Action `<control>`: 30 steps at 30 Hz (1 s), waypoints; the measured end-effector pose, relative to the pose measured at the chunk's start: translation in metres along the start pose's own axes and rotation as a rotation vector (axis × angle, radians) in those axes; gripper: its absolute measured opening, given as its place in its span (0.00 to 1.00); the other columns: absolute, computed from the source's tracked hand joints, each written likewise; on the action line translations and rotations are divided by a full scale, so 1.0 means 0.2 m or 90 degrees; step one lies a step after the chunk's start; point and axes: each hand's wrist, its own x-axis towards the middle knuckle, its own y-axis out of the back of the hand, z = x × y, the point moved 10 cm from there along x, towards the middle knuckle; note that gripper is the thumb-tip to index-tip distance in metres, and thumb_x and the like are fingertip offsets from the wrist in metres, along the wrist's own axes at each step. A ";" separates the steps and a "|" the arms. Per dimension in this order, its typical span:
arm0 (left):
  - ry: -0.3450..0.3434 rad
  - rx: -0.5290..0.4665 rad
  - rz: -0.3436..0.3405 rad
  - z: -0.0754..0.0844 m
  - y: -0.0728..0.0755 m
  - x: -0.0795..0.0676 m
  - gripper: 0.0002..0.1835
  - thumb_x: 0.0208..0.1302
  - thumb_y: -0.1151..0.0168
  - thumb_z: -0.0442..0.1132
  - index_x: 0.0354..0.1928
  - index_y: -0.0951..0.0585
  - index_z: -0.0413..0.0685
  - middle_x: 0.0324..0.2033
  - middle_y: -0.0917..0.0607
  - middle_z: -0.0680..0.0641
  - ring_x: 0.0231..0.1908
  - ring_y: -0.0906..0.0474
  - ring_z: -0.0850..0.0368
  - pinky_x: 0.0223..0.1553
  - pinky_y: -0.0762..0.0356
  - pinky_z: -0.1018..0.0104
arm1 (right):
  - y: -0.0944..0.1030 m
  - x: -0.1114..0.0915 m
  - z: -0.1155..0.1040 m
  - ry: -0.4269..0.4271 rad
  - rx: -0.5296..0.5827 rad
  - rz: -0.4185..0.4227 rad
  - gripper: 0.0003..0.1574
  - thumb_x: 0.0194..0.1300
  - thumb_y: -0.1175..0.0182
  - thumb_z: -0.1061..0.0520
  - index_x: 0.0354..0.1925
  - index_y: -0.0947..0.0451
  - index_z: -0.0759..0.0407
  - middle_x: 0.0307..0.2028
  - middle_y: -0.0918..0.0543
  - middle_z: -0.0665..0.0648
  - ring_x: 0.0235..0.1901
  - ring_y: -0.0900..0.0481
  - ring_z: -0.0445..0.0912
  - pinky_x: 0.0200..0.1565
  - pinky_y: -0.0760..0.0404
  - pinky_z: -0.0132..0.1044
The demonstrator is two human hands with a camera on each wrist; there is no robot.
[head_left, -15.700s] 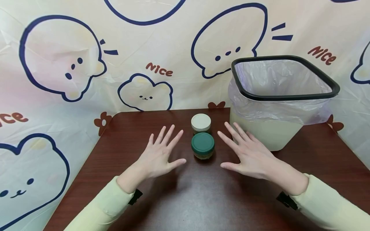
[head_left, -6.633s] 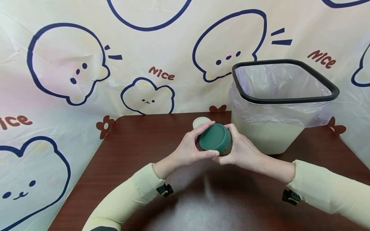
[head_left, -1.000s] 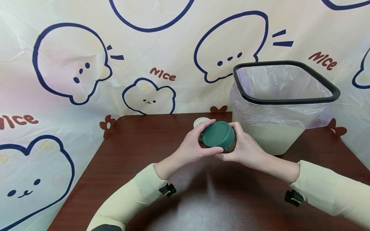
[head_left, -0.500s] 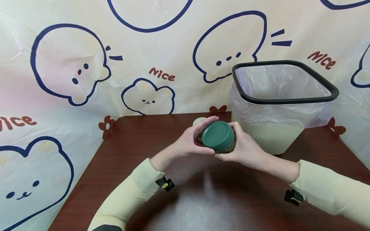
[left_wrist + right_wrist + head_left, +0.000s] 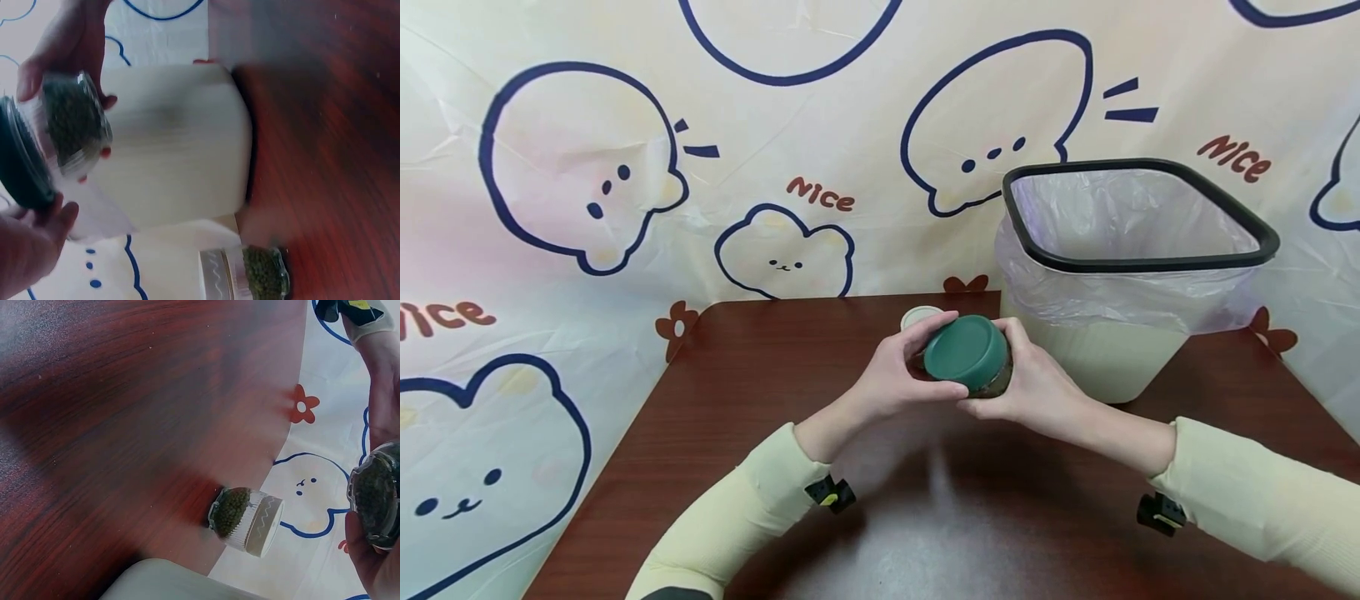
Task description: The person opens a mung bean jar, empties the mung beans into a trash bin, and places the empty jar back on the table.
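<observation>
Both hands hold a small glass jar with a green lid (image 5: 967,353) in the air above the table. My right hand (image 5: 1037,382) grips the jar's clear body. My left hand (image 5: 889,377) curls its thumb and fingers around the lid. Through the glass in the left wrist view, dark green contents (image 5: 70,122) show; the jar lies tilted. The lid appears to sit on the jar. A second jar with a whitish lid (image 5: 919,316) stands behind, partly hidden by my left hand. In the right wrist view its small green grains (image 5: 230,512) are visible.
A cream trash bin (image 5: 1086,358) with a black rim (image 5: 1150,265) and a translucent liner bag (image 5: 1120,296) stands at the back right, close to my right hand. The dark wooden table (image 5: 775,358) ends at a patterned curtain (image 5: 880,125).
The green-lidded jar stood on the table between spread hands; now both hands hold it up. Within the last second, my left fingers loosened from the lid and closed around it again.
</observation>
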 end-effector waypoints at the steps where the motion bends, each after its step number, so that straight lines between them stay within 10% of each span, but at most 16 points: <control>1: 0.008 0.004 0.013 0.00 0.00 -0.01 0.41 0.52 0.28 0.28 0.70 0.34 0.46 0.61 0.26 0.46 0.55 0.26 0.54 0.52 0.24 0.54 | 0.00 0.00 0.00 0.000 -0.001 0.003 0.51 0.45 0.21 0.51 0.58 0.41 0.60 0.49 0.21 0.57 0.43 0.22 0.49 0.45 0.23 0.47; 8: 0.026 0.013 0.042 0.00 0.00 -0.02 0.42 0.53 0.27 0.32 0.70 0.35 0.47 0.61 0.26 0.46 0.55 0.25 0.54 0.50 0.23 0.56 | 0.01 0.00 0.00 -0.004 -0.006 0.018 0.52 0.43 0.20 0.53 0.58 0.41 0.59 0.48 0.21 0.57 0.43 0.21 0.49 0.44 0.23 0.47; 19: -0.057 -0.020 -0.087 0.00 -0.03 -0.01 0.48 0.54 0.25 0.46 0.73 0.40 0.46 0.65 0.30 0.46 0.61 0.32 0.54 0.57 0.29 0.57 | -0.02 -0.01 -0.01 0.013 0.007 -0.014 0.53 0.44 0.20 0.49 0.59 0.42 0.60 0.50 0.22 0.57 0.46 0.22 0.50 0.47 0.23 0.48; 24: -0.049 -0.033 -0.067 -0.01 -0.02 -0.01 0.49 0.52 0.25 0.54 0.72 0.37 0.46 0.62 0.28 0.46 0.58 0.29 0.54 0.55 0.27 0.56 | -0.03 -0.01 -0.01 0.012 0.004 -0.010 0.53 0.44 0.20 0.50 0.59 0.42 0.60 0.50 0.22 0.57 0.45 0.22 0.49 0.46 0.23 0.48; 30: 0.011 -0.002 0.007 -0.03 -0.01 -0.02 0.43 0.53 0.25 0.40 0.70 0.35 0.47 0.61 0.26 0.48 0.55 0.27 0.54 0.52 0.25 0.60 | -0.01 -0.01 -0.01 0.012 -0.014 0.006 0.52 0.43 0.20 0.54 0.59 0.42 0.60 0.48 0.21 0.58 0.44 0.21 0.49 0.44 0.23 0.47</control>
